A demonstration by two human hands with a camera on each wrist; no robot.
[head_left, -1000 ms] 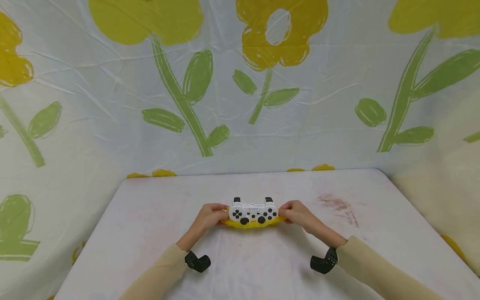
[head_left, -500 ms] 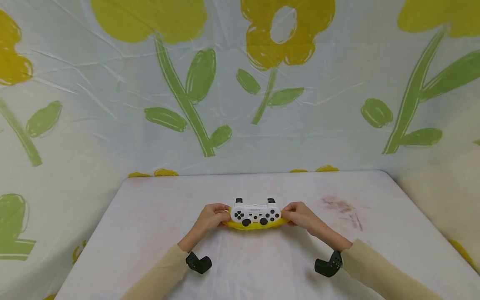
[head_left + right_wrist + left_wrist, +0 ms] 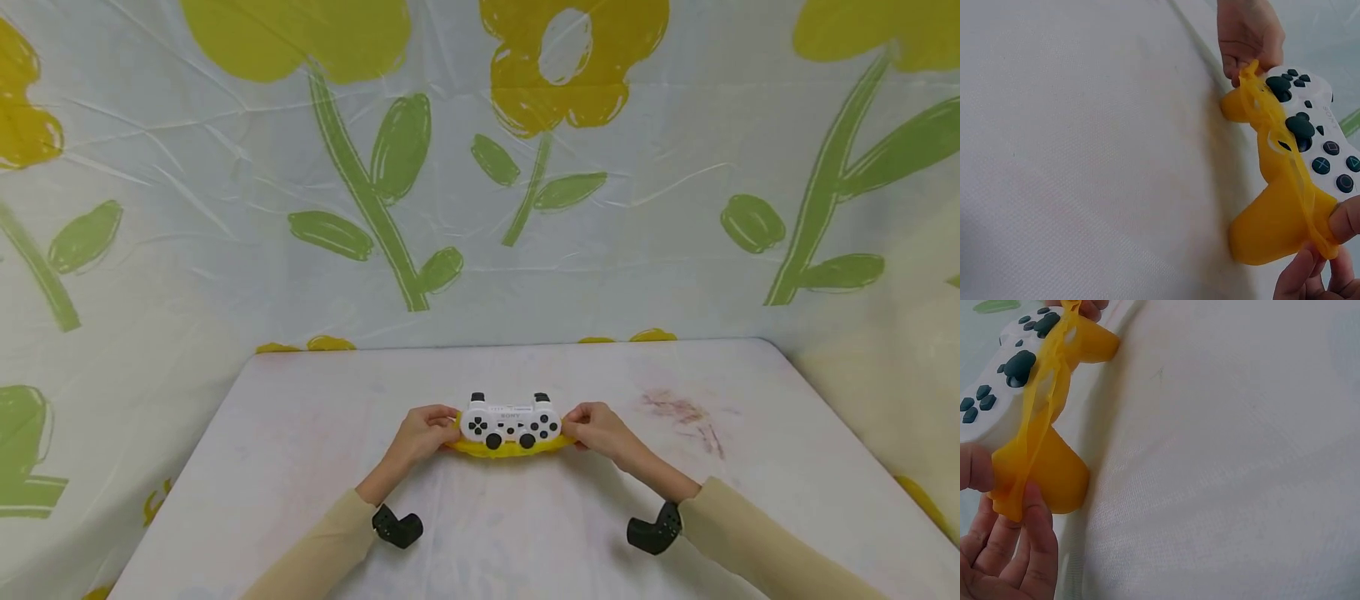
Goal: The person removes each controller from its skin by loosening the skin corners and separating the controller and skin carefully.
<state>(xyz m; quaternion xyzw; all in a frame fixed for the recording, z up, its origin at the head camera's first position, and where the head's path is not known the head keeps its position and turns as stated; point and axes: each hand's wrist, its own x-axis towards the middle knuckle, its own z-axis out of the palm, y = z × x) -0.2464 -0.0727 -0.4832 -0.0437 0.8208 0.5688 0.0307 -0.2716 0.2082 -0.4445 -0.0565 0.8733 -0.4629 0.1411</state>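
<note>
At table [image 3: 300,467] centre, left hand [image 3: 422,433] at 9 o'clock and right hand [image 3: 600,430] at 3 o'clock each pinch the yellow cover [image 3: 510,449] edge under the controller [image 3: 511,421].

White pad, yellow skin, floral backdrop.
Between hands: white controller [image 3: 511,422] w/ black buttons & 2 black sticks, in yellow silicone cover [image 3: 508,448]. Beige sleeves [image 3: 750,542]. Beyond hands: pale sheet [image 3: 225,208], yellow flowers, green stems.

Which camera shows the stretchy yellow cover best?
The right wrist view: the yellow cover fills it, peeled partly off the white controller. The left wrist view shows it closely too; the head view shows only a thin yellow edge.
</note>
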